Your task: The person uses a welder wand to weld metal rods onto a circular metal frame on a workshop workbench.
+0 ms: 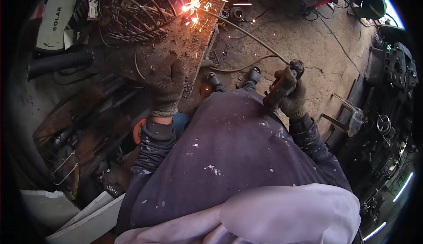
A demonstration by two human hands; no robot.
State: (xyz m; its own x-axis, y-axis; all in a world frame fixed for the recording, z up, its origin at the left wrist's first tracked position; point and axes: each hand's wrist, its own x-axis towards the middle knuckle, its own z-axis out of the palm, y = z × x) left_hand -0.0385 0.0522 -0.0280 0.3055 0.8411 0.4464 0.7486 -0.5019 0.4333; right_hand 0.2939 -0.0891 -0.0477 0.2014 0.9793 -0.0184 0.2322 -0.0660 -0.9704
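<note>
My right hand [294, 99], in a knit work glove, is wrapped round a welding electrode holder [282, 87]. A long thin electrode [246, 33] runs from the holder up and left. Its far tip sparks brightly beside a rounded cage of curved metal bars [132, 12], which lies on a brown, dirty workbench [187, 52]. The glare hides the exact contact point. My left hand [167, 83], also gloved, reaches over the bench's near side with its fingers stretched out, and nothing shows in it.
A cable [246, 69] curves across the concrete floor. At the left lie a dark tube [61, 63], a pale box [56, 21] and heaped scrap metal [79, 134]. A metal frame piece [348, 114] stands at the right, near cluttered dark equipment [387, 125]. Sparks scatter around the bench edge.
</note>
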